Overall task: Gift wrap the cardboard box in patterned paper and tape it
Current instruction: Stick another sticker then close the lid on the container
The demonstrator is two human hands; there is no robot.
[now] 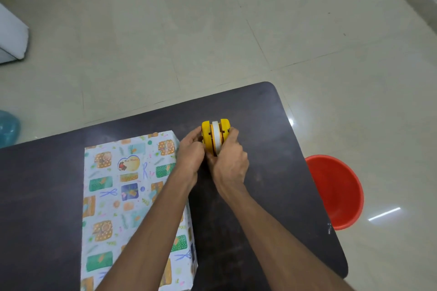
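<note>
Dark tabletop (pixel 47 196) over pale tiled floor, red bucket (pixel 335 191) on the floor by its R edge. Box (pixel 118 184) lies on the tabletop's L half, top & visible sides already covered w/ patterned paper. Near end is out of frame, so can't tell if it's closed. Both hands are just R of the box on the yellow tape dispenser (pixel 216 136): left hand (pixel 190 158) grips its L side, right hand (pixel 230 163) has fingers (pixel 233 130) curled round its R side. No pulled strip visible; taping prob. still to do.
</note>
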